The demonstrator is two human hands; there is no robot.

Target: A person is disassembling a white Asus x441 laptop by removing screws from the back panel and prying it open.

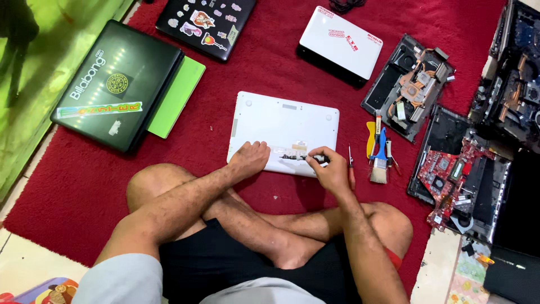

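Observation:
A white laptop (pixel 281 121) lies upside down on the red carpet in front of my crossed legs. My left hand (pixel 248 159) rests flat on its near left corner, fingers curled on the base. A dark-handled screwdriver (pixel 301 158) lies level over the near edge of the laptop, and my right hand (pixel 331 169) grips it with the tip pointing left toward my left hand.
A brush, a yellow tool and small screwdrivers (pixel 379 152) lie right of the laptop. Opened laptops with bare boards (pixel 413 84) (pixel 458 180) fill the right side. A closed white laptop (pixel 340 42), a stickered black one (pixel 205 22) and a dark one on a green one (pixel 118 81) lie beyond.

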